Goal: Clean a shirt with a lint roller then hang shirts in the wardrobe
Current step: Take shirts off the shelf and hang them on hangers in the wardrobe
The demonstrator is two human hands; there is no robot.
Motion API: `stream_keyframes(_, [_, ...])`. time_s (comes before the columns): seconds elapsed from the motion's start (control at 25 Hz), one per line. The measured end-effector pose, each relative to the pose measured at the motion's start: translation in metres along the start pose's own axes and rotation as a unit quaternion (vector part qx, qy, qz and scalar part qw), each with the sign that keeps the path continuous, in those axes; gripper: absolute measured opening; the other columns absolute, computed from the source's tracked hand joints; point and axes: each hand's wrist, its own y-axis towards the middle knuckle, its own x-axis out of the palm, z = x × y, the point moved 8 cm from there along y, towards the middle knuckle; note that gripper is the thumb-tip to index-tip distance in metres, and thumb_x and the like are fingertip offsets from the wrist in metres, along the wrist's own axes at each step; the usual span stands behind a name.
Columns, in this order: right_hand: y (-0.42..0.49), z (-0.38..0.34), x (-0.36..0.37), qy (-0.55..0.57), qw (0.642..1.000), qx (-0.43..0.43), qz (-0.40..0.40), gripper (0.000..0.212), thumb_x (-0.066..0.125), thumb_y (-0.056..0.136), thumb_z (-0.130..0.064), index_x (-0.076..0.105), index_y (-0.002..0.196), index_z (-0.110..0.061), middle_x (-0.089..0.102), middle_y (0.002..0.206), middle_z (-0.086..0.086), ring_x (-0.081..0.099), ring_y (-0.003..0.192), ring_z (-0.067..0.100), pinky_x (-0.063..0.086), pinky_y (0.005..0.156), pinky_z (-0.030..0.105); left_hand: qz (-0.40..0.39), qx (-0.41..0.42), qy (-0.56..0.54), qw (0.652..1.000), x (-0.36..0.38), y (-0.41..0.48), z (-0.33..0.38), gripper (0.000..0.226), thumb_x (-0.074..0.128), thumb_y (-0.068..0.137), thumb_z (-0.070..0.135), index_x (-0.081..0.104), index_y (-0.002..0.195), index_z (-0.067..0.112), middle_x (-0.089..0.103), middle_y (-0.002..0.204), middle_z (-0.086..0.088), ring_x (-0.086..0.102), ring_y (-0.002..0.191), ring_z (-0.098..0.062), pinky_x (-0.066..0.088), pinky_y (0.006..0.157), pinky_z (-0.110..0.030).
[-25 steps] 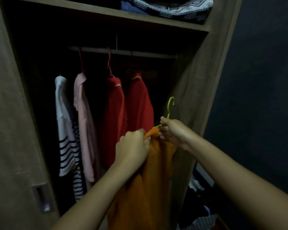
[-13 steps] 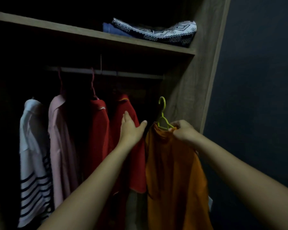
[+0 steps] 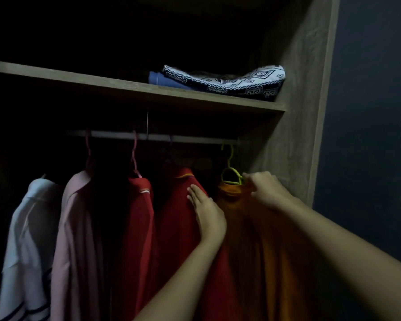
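An orange shirt (image 3: 252,239) hangs on a yellow-green hanger (image 3: 229,167) whose hook sits at the right end of the wardrobe rail (image 3: 190,139). My right hand (image 3: 266,189) pinches the hanger's shoulder at the shirt's collar. With straight fingers, my left hand (image 3: 206,213) lies flat against the neighbouring red shirt (image 3: 183,205), just left of the orange one. No lint roller is in view.
On the same rail hang a second red shirt (image 3: 139,228), a pink shirt (image 3: 77,228) and a white striped shirt (image 3: 26,239). Folded patterned cloth (image 3: 229,81) lies on the shelf (image 3: 134,88) above. The wardrobe's side panel (image 3: 296,112) stands close on the right.
The orange shirt has risen from chest height until its hanger hook reached the rail. My left hand let go of the collar, opened and moved onto the red shirt.
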Motion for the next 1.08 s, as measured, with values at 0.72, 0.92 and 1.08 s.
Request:
stream_keyframes(0.72, [0.094, -0.021, -0.001, -0.030, 0.998, -0.056, 0.016, 0.022, 0.055, 0.087, -0.004, 0.059, 0.108, 0.000, 0.059, 0.114, 0.020, 0.057, 0.107, 0.035, 0.047, 0.086, 0.040, -0.030, 0.037, 0.021, 0.999, -0.005, 0.001, 0.007, 0.058, 0.029, 0.100, 0.014, -0.004, 0.147, 0.003, 0.004, 0.158, -0.012, 0.003, 0.146, -0.023, 0.015, 0.114, -0.026])
stream_keyframes(0.92, [0.096, -0.023, 0.053, -0.070, 0.994, -0.048, -0.065, 0.022, 0.044, 0.090, -0.003, 0.059, 0.106, -0.003, 0.059, 0.114, 0.020, 0.059, 0.104, 0.035, 0.049, 0.085, 0.042, -0.036, 0.041, 0.042, 0.998, -0.010, 0.001, 0.002, 0.058, 0.028, 0.101, 0.015, -0.004, 0.148, 0.004, 0.005, 0.158, -0.012, 0.004, 0.147, -0.023, 0.017, 0.114, -0.027])
stream_keyframes(1.08, [0.092, -0.020, 0.034, -0.057, 0.996, -0.038, -0.053, 0.034, 0.055, 0.087, -0.016, 0.053, 0.120, -0.007, 0.053, 0.127, 0.018, 0.052, 0.116, 0.035, 0.046, 0.090, 0.041, -0.052, 0.058, 0.056, 0.995, -0.017, 0.000, 0.004, 0.064, 0.033, 0.100, 0.018, -0.007, 0.147, 0.003, 0.000, 0.158, -0.014, 0.001, 0.147, -0.023, 0.010, 0.114, -0.022])
